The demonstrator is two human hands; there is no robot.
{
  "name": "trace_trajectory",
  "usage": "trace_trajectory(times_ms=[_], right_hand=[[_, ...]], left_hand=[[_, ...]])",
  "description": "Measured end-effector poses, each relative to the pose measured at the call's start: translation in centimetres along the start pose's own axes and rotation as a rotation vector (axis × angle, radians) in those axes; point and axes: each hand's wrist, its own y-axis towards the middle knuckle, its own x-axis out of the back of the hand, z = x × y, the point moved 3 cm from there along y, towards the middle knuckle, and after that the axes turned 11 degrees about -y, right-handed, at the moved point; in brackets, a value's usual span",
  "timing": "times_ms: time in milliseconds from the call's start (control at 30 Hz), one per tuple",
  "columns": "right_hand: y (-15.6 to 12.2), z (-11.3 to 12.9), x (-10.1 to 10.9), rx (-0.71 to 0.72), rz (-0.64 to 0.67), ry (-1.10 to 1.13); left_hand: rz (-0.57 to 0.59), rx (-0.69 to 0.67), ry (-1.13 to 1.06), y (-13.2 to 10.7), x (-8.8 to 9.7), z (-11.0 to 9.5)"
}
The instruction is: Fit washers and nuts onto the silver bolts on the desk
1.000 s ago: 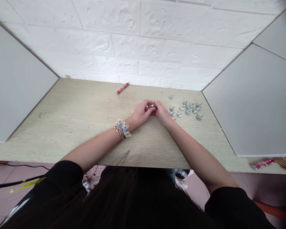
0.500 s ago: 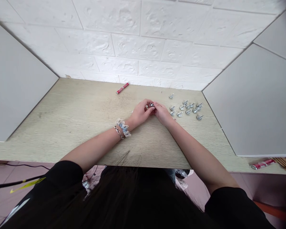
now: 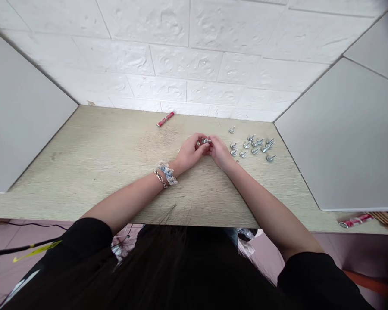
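Observation:
My left hand (image 3: 190, 151) and my right hand (image 3: 220, 151) meet at the middle of the wooden desk (image 3: 100, 159), fingers pinched together on one small silver metal part (image 3: 205, 141) held between them. A scrunchie and a chain bracelet (image 3: 165, 173) sit on my left wrist. Just right of my right hand lie several more small silver metal parts (image 3: 254, 146), scattered on the desk top.
A red tube (image 3: 165, 119) lies near the back wall. Grey partitions (image 3: 349, 137) stand at both sides of the desk. Another red tube (image 3: 355, 221) lies at the front right corner, beyond the right partition. The white brick wall closes the back.
Both hands stay together on the small part, with only slight finger movement. The view has shifted a little.

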Motion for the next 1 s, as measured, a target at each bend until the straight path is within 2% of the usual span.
trace_trajectory(times_ms=[233,633,1000], right_hand=[[0.5,-0.7,0.2,0.024,0.073,-0.072],[-0.8,1.1,0.0,0.011,0.086,-0.002],[0.3,-0.2,0.1,-0.008,0.041,-0.053]], left_hand=[[0.010,-0.028,0.006,0.1,-0.2,0.1],[0.039,-0.025,0.029,-0.1,-0.5,0.0],[0.031,-0.006,-0.019,0.1,-0.4,0.2]])
